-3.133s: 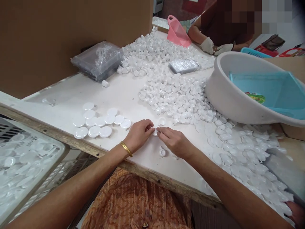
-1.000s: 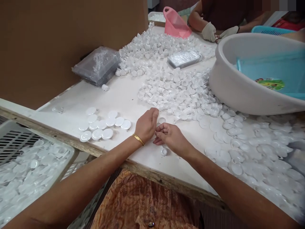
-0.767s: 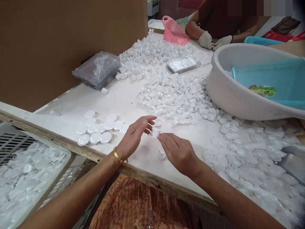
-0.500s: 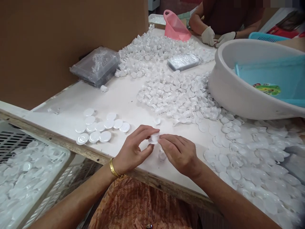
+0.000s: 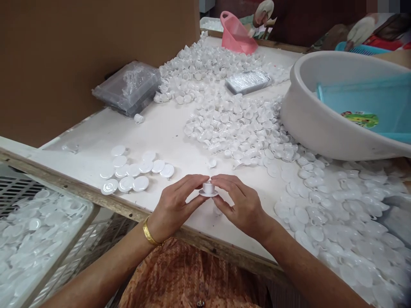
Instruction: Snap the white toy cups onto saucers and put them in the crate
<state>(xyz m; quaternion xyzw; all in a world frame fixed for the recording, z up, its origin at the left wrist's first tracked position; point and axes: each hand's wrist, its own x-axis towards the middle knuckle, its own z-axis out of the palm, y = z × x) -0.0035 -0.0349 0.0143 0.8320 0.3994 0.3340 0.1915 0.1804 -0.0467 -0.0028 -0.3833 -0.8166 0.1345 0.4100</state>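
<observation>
A tiny white toy cup (image 5: pixel 208 187) sits upright on a small white saucer (image 5: pixel 208 195) just above the table's near edge. My left hand (image 5: pixel 176 202) pinches the pair from the left, with fingers at the cup's rim and thumb at the saucer's edge. From the other side, my right hand (image 5: pixel 241 202) grips them in the same way, and the fingertips of both hands nearly meet over the cup. A blurry clear or white piece (image 5: pixel 217 209) lies partly hidden below my right thumb. To the left, several white saucers (image 5: pixel 140 184) lie in a loose group.
Many tiny white cups (image 5: pixel 237 124) are heaped mid-table, with flat white pieces (image 5: pixel 340 231) spread at right. Around them are a grey tub (image 5: pixel 305 111), pink scoop (image 5: pixel 236 40), wrapped pack (image 5: pixel 248 81) and plastic boxes (image 5: pixel 128 87). A filled crate (image 5: pixel 91 209) stands left; a gloved co-worker's hand (image 5: pixel 263 10) is behind.
My right hand has shifted from beside the cup to a pinch mirroring my left, and the cup now sits level on the saucer. The co-worker's gloved hands have moved apart.
</observation>
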